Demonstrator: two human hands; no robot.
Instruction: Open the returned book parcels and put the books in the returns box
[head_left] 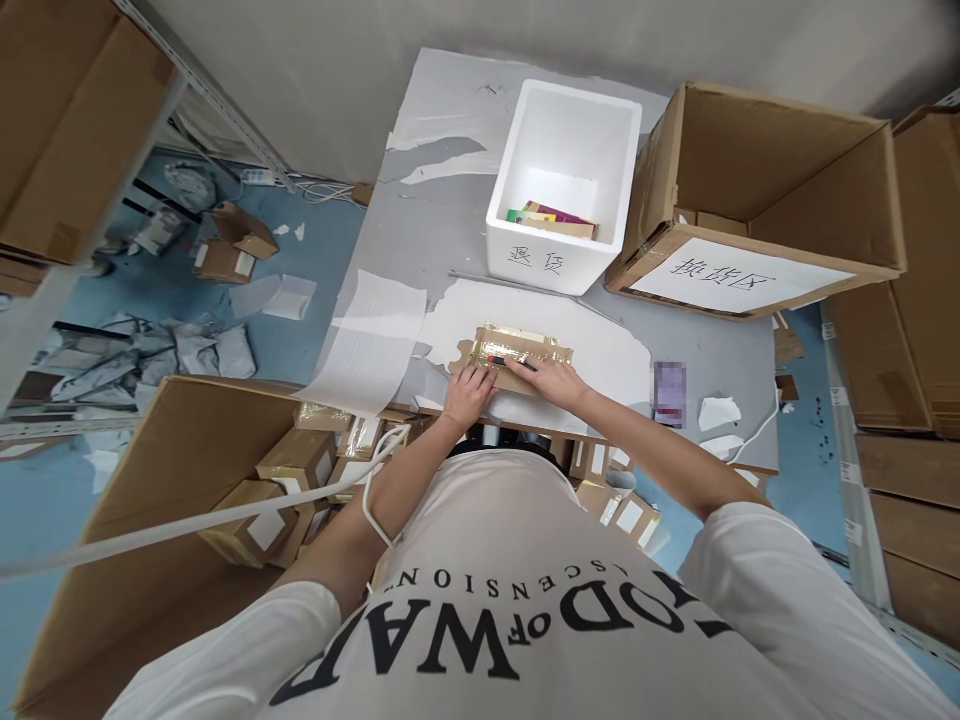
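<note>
A flattened-looking cardboard package (484, 343), wrapped in shiny clear tape, lies on the white sheet in front of me. My left hand (471, 393) is at its near left edge, fingers bent over the cardboard and gripping it. Across the package my right hand (551, 381) holds a thin black tool (510, 361) with a red-orange end, which points left toward my left hand. Whether it is a cutter or a marker is too small to tell. Part of the package's near edge is hidden under both hands.
Behind the package stand a white foam box (499, 240) with colourful flat items and a large open carton (810, 270) with a handwritten label. A blurred purple item (670, 393) lies right. A big carton (150, 500) of small boxes sits left, below a white cable (225, 510).
</note>
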